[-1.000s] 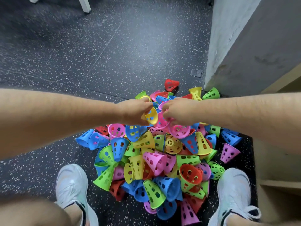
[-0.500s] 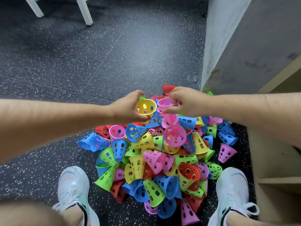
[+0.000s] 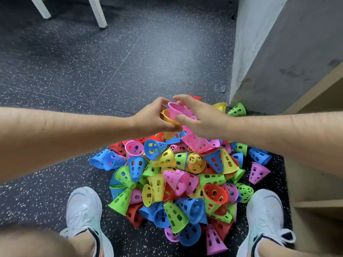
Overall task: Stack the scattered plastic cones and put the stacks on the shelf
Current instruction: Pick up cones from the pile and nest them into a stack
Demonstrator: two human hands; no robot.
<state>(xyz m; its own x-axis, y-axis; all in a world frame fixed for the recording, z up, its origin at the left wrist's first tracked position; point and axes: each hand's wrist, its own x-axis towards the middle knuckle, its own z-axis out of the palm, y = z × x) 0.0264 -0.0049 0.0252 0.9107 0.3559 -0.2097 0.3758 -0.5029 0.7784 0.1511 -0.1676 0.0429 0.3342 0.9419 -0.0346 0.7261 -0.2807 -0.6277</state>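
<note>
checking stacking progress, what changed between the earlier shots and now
Both hands rose off the pile. The left hand lifted a yellow cone and the right hand a pink cone. Half a second ago the two cones were apart; now the pink cone sits inside the yellow one, with both hands on them. The rest of the pile and the shoes stayed roughly as they were.

Between left hand (image 3: 150, 120) and right hand (image 3: 204, 118) sit two cones: one pink cone (image 3: 178, 110), one yellow cone (image 3: 165, 115). Below them lie several dozen heaped cones (image 3: 185, 179). Two shoes (image 3: 83, 206).
</note>
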